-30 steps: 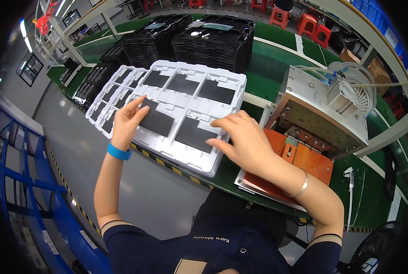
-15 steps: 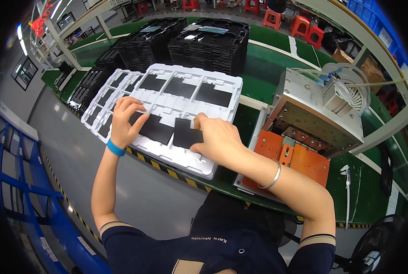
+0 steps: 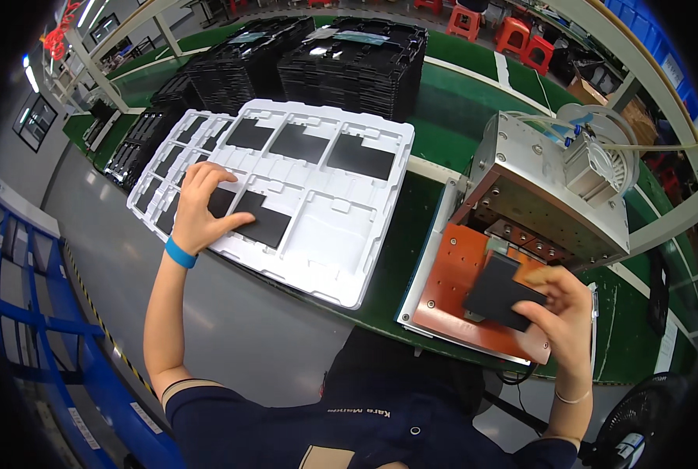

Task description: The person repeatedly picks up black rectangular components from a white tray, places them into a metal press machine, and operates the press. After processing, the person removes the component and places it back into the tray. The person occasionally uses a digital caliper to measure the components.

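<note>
A flat black sheet (image 3: 499, 293) with a notched corner is pinched between the thumb and fingers of my right hand (image 3: 564, 313). It sits over the orange base plate (image 3: 442, 285) of a metal press; whether it touches the plate I cannot tell. My left hand (image 3: 200, 207), fingers apart and thumb stretched out, hovers at the near left part of a white moulded tray (image 3: 333, 293). Its thumb tip lies by another black sheet (image 3: 267, 227) in a tray pocket. More black sheets (image 3: 360, 156) fill the far pockets, and the near right pocket is bare white.
The silver press head (image 3: 548, 191), with hoses on top, overhangs the back of the orange plate. Tall stacks of black trays (image 3: 353, 74) stand behind the white tray on the green bench (image 3: 458, 129). A black fan (image 3: 649, 426) is at lower right.
My right hand has lifted the black sheet out of the near right pocket and carried it right, over the orange plate. My left hand has stayed near the tray's left part.
</note>
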Demonstrator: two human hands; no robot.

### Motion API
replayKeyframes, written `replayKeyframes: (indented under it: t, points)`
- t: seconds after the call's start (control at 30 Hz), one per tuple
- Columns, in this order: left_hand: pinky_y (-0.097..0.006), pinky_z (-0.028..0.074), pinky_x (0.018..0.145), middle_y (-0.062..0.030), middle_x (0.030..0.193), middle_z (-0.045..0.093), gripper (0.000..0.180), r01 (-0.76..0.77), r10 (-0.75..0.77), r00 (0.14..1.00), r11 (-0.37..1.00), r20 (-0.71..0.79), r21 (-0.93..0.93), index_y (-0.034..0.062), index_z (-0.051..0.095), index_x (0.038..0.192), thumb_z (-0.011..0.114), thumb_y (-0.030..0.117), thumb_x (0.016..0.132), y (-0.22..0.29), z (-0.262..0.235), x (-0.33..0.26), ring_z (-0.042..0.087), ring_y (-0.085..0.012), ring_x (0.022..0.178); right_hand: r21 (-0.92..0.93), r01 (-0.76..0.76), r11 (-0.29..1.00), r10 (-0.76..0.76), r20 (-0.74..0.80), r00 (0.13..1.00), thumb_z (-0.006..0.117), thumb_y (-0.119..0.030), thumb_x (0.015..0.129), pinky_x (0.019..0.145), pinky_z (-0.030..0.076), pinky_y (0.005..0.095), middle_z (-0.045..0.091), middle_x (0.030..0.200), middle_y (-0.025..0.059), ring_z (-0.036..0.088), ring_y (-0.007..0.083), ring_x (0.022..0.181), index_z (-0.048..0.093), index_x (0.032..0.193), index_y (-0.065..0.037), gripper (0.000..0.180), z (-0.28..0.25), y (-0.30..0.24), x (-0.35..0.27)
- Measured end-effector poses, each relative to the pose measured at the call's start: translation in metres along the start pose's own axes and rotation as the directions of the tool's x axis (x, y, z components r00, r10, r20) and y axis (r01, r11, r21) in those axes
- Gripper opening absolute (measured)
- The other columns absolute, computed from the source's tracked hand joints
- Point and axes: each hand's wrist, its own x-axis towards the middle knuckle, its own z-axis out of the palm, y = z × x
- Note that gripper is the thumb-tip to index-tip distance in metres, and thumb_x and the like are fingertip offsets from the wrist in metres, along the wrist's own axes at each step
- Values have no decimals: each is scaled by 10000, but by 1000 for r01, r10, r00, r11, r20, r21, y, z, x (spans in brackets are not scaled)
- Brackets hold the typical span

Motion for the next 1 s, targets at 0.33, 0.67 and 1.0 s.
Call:
replayKeyframes:
  t: [0.33, 0.67, 1.0]
  points:
    - [-428, 419, 951, -138, 1099, 583, 586, -7, 4, 999, 998, -42, -64, 47, 621, 1051, 878, 371, 637, 12, 8, 16, 523, -340, 1080, -4, -163, 987, 162, -119, 980, 772, 78, 765, 849, 529, 266, 702, 1017, 118, 660, 145, 938, 642, 1050, 78, 313, -64, 41, -40]
    - [-420, 397, 763, -134, 749, 542, 180, -79, 70, 995, 990, 74, 118, -25, 594, 745, 642, 76, 886, -29, 18, 24, 496, -326, 836, -753, 291, 591, -420, 21, 907, 807, -69, 750, 696, 457, 327, 671, 883, 61, 569, 238, 764, 739, 898, -49, 164, -30, 48, -6]
    - [-426, 336, 1057, -110, 716, 426, 354, -113, 102, 992, 984, 78, 139, -23, 432, 678, 490, 80, 1012, -29, -19, 79, 490, -293, 897, -807, 411, 424, -505, 166, 847, 700, -7, 764, 786, 461, 370, 639, 977, 50, 574, 237, 893, 695, 1011, -35, 248, -17, 64, 6]
